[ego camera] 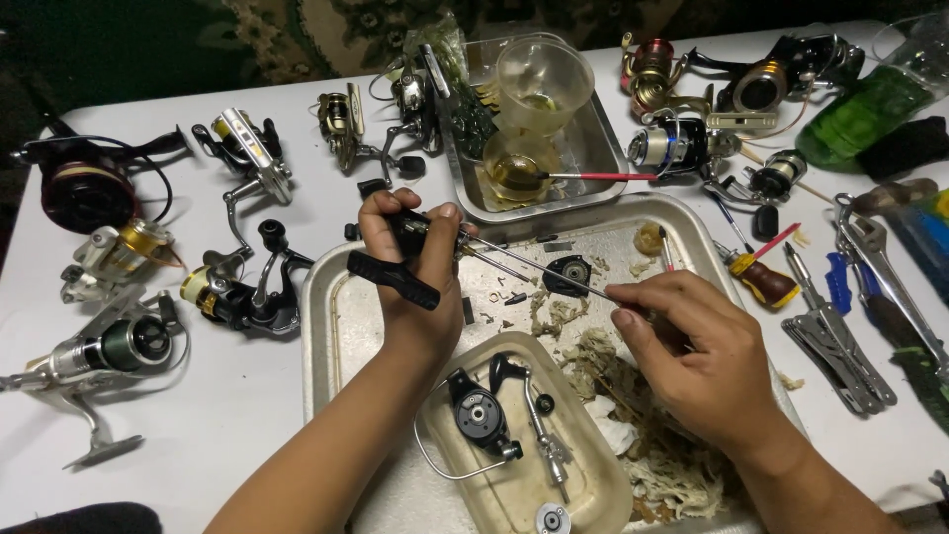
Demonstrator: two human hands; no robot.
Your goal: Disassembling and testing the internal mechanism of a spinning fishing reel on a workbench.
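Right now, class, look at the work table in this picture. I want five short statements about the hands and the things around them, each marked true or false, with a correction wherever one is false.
1. The left hand grips a black reel part. True.
2. The right hand holds a thin metal tool that points toward the left hand. True.
3. Both hands work above bare wooden floor. False: they are over a large metal tray on a white table.
4. The clear plastic cup lies on its side on the table. False: it stands upright in a smaller metal tray.
5. Several fishing reels lie on the table beside the left hand. True.
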